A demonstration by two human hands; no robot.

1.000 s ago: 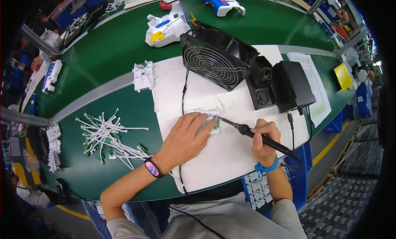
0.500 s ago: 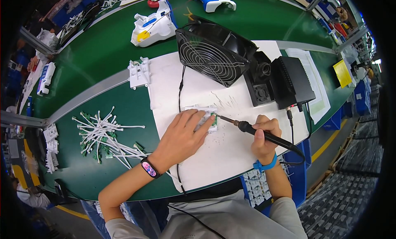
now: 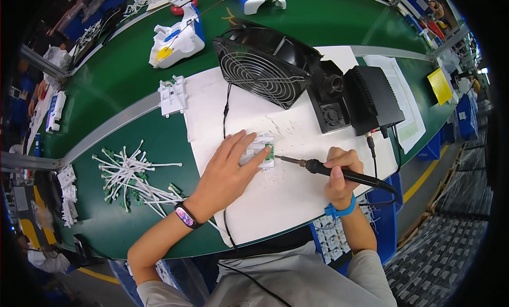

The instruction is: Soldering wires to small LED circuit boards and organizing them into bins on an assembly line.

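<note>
My left hand (image 3: 225, 166) lies over a small white plastic housing (image 3: 258, 159) on the white sheet, its fingers spread across the part and holding it down. One fingertip touches the small green circuit board (image 3: 269, 153) set at the housing's right side; the hand covers the housing's left part. In my right hand (image 3: 342, 174) is a black-handled soldering iron (image 3: 318, 167), gripped like a pen and pointing left. Its metal tip stands a small gap to the right of the board.
A black fan (image 3: 265, 68) stands beyond my hands, beside a black box-shaped unit (image 3: 374, 100) with the iron's cord. White cables with green boards (image 3: 132, 174) lie heaped at left. Another white housing (image 3: 173, 96) sits at the sheet's far left corner. Wire clippings (image 3: 283, 127) litter the sheet.
The iron's tip has drawn back from the board and dropped slightly nearer to me. The whole view has shifted a little; my left hand still rests on the housing.
</note>
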